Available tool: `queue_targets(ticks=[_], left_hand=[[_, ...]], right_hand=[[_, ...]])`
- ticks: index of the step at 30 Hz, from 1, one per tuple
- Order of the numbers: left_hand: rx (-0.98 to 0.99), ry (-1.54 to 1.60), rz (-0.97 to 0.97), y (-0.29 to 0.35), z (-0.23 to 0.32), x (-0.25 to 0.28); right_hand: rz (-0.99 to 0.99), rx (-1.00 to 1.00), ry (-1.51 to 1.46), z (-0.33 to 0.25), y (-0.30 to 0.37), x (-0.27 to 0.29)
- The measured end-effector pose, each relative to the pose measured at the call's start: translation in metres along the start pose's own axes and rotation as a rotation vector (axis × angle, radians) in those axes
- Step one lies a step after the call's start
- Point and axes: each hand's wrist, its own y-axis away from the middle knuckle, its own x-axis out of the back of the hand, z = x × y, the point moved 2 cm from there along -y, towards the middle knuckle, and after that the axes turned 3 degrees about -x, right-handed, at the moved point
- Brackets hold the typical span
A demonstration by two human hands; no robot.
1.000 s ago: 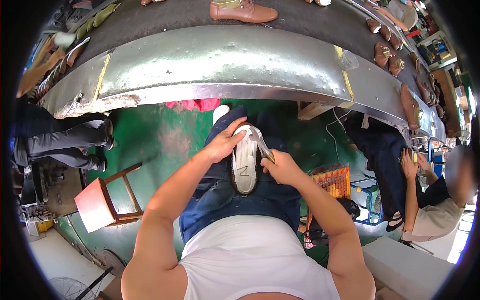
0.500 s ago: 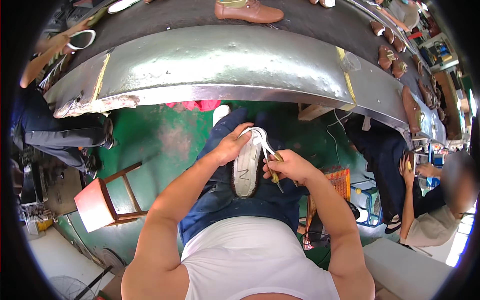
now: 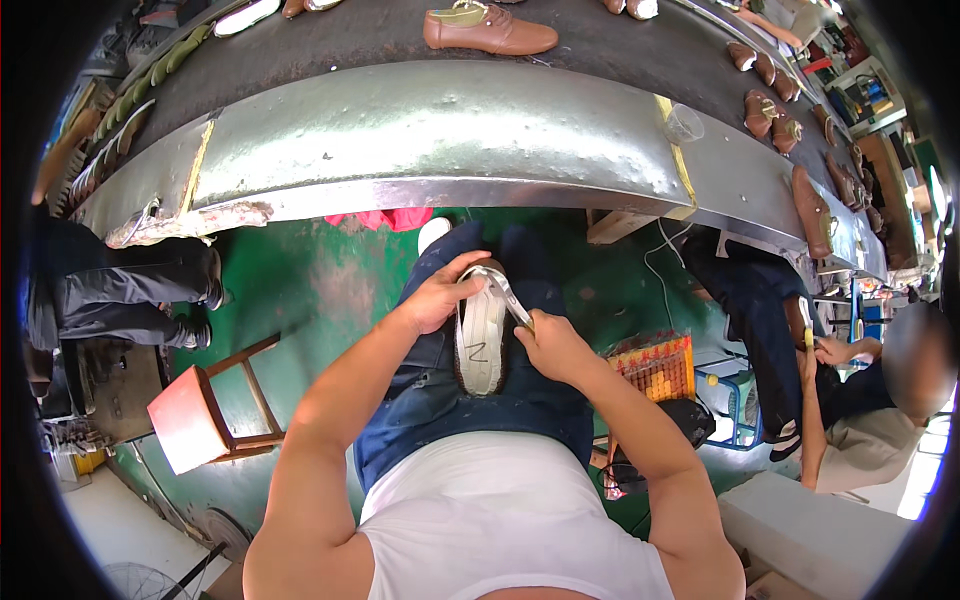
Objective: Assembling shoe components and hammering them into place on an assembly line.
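Note:
A shoe (image 3: 482, 350) lies bottom up across my lap, its pale underside facing me with a dark pen line on it. My left hand (image 3: 447, 297) grips the far end of the shoe, the thumb on the underside. From that end a narrow white strip (image 3: 508, 297) curves down along the shoe's right side to my right hand (image 3: 550, 345). The fingers of my right hand are closed at the strip's lower end, close beside the shoe. Any tool in my right hand is hidden now.
Ahead runs a metal-edged bench (image 3: 420, 130) with a dark belt carrying a brown shoe (image 3: 490, 30) and others. A wooden stool (image 3: 190, 420) stands left. At right are an orange woven seat (image 3: 655, 370) and a seated person (image 3: 860, 440); another person's legs (image 3: 140, 285) show left.
The white strip, looped loosely before, now lies closer along the shoe's edge. My right hand has turned, and the brass-coloured tool it held is out of sight. The brown shoe shifted slightly left.

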Motion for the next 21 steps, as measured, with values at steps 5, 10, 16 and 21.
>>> queue_targets(ticks=[5,10,16,21], left_hand=[[0.077,0.131,0.188,0.0,-0.007,-0.018],[-0.017,0.094,0.303,0.007,-0.012,-0.01],[-0.167,-0.068,0.286,0.027,-0.002,-0.025],[-0.32,-0.266,0.267,0.057,0.009,-0.032]], right_hand=[[-0.022,0.072,0.173,-0.006,0.022,0.018],[-0.252,-0.236,-0.5,0.003,0.045,0.013],[0.215,-0.087,-0.161,-0.027,-0.012,-0.012],[-0.002,0.055,-0.327,-0.016,-0.006,-0.006]])
